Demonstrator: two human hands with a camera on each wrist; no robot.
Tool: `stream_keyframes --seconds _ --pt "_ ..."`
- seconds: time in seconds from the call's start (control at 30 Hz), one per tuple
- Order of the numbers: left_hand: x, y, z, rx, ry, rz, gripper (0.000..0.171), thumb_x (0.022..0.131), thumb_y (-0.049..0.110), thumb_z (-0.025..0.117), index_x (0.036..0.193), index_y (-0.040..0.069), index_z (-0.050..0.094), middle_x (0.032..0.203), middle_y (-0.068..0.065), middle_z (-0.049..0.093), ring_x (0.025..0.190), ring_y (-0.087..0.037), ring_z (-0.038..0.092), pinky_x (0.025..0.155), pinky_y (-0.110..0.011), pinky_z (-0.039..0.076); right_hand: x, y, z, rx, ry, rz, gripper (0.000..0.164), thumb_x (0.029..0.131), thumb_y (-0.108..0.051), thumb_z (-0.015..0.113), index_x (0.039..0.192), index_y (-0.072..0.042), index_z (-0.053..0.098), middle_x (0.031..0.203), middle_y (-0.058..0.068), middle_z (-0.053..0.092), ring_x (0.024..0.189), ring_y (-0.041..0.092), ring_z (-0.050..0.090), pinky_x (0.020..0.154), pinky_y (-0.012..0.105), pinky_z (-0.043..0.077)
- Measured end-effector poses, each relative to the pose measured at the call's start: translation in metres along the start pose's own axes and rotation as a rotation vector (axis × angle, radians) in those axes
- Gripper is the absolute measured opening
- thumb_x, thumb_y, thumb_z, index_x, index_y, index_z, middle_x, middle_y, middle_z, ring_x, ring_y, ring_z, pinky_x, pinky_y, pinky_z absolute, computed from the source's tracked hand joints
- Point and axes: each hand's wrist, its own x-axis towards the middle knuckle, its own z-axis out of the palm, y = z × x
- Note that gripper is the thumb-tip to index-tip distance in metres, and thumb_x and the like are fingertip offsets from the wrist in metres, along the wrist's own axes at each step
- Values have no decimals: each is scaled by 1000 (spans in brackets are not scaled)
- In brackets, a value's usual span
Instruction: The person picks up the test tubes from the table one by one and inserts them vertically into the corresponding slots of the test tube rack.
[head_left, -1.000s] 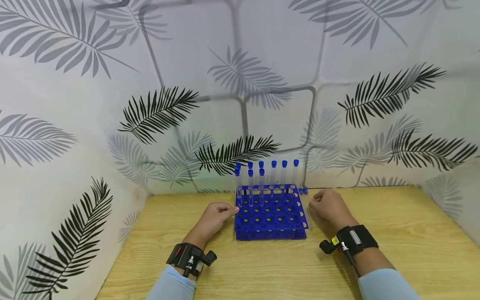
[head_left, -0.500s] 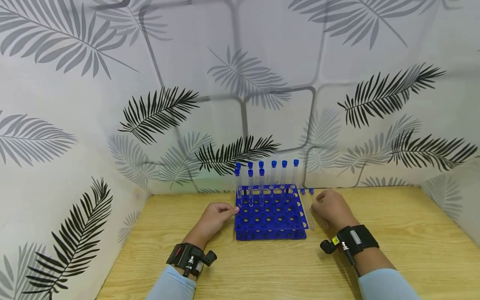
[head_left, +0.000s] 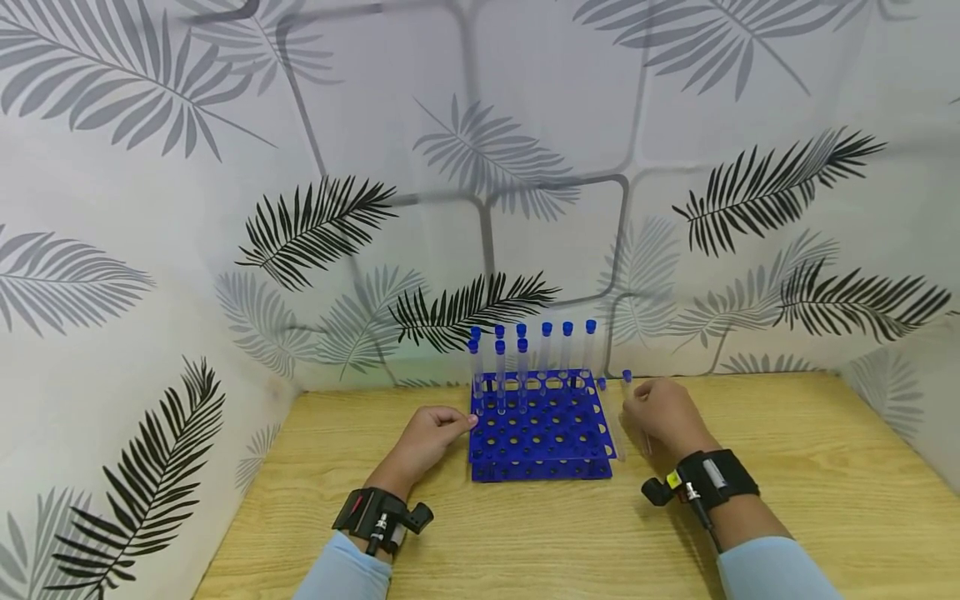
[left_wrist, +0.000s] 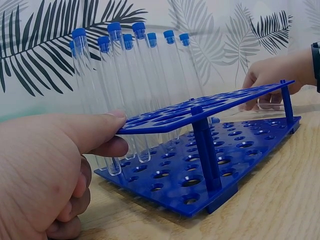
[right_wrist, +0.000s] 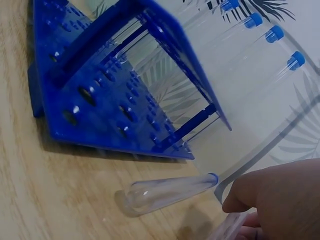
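A blue test tube rack stands on the table, with several upright clear, blue-capped test tubes in its two back rows, the nearer row filled only at the left. My left hand pinches the left edge of the rack's top plate; in the left wrist view its thumb lies on top. Right of the rack, my right hand pinches a blue-capped test tube, its cap pointing away from me. The right wrist view shows part of this held tube below the fingers. Another capped tube lies between hand and rack.
The wood-grain table meets a leaf-patterned backdrop close behind the rack. Rows of holes in the rack's front part hold no tubes. A strapped camera sits on the right wrist, and another camera on the left.
My right hand has drawn one tube rightward, away from the tube lying beside the rack, and its cap has risen slightly. The left hand keeps its hold on the rack.
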Motion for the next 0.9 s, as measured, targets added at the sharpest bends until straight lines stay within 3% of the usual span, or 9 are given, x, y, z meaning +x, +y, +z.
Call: stream_keyframes --seconds 0.03,0.13,0.2,0.4,0.53,0.77,0.9 --pt "0 0 0 -4 3 1 30 110 32 79 95 7 87 84 3 61 78 -18 48 74 -35 41 -1 -1 -1 10 10 4 48 101 -22 66 132 13 74 133 32 77 105 38 75 96 56 63" --pt "0 1 1 -12 13 5 29 110 29 79 96 5 87 91 3 69 82 -17 51 76 -34 42 0 -5 -4 45 25 18 52 106 -27 67 141 13 70 136 33 75 98 34 72 85 47 61" --pt "1 1 2 -15 18 6 29 109 29 80 96 4 87 95 3 73 84 -17 52 77 -34 43 0 -7 -6 69 54 12 53 107 -27 69 142 12 69 131 31 76 93 31 69 80 42 58" --pt "0 1 2 -25 15 8 29 109 28 79 96 4 87 92 0 69 81 -18 49 76 -34 41 1 -10 -9 70 190 -87 47 102 -24 69 137 8 71 115 24 78 91 30 71 80 43 59" --pt "-1 2 0 -28 13 10 29 110 28 79 97 3 87 92 -2 69 80 -18 49 75 -35 41 1 -12 -8 88 262 -134 44 103 -22 70 138 5 70 112 23 78 83 28 69 70 35 52" --pt "-2 2 0 -21 11 9 29 110 28 79 98 4 87 97 -3 72 83 -18 51 77 -35 41 -5 -18 -10 148 395 -210 40 107 -19 74 141 1 69 108 18 77 93 37 78 67 32 55" --pt "-2 3 0 -22 12 7 29 110 29 79 98 4 88 97 -2 72 83 -18 52 78 -35 42 -6 -24 -12 171 466 -250 39 107 -18 74 142 -1 70 106 17 78 91 37 79 65 29 56"
